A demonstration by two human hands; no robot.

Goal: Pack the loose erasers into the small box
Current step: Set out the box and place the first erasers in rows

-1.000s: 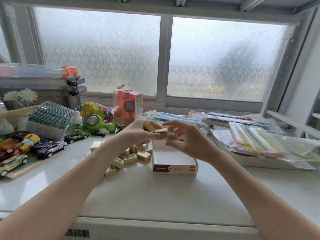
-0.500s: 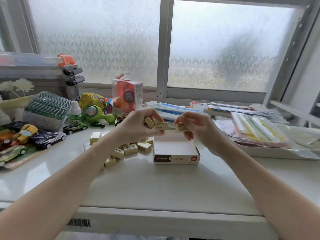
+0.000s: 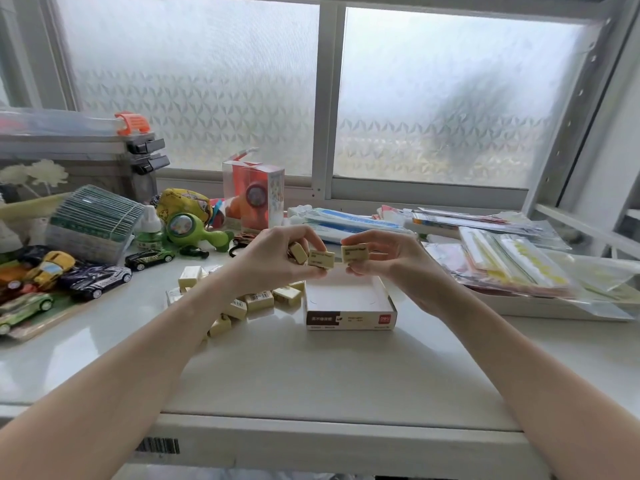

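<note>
We list first the white table (image 3: 311,382), which spans the view below a frosted window (image 3: 450,98). At its right lies a heap of bagged stationery packets (image 3: 512,261); at its left, a row of toy cars (image 3: 93,278), a green toy (image 3: 187,228) and an orange boxed toy (image 3: 254,195) further back.

Next we enter the small box (image 3: 349,303), open-topped, white inside with a brown-and-white front label, standing at the table's centre. We see no erasers in the part of its floor that shows.

Just left of the box lies the pile of loose erasers (image 3: 256,299), cream-coloured, scattered and partly hidden behind the left forearm.

Above the box we record both hands, raised and close together but apart. The left hand (image 3: 273,261) pinches two erasers (image 3: 320,259) between thumb and fingertips, one flat-faced toward us, one tucked behind it. The right hand (image 3: 391,261) pinches a single eraser (image 3: 355,252), label facing us, between thumb and forefinger, its other fingers curled loosely.
</note>
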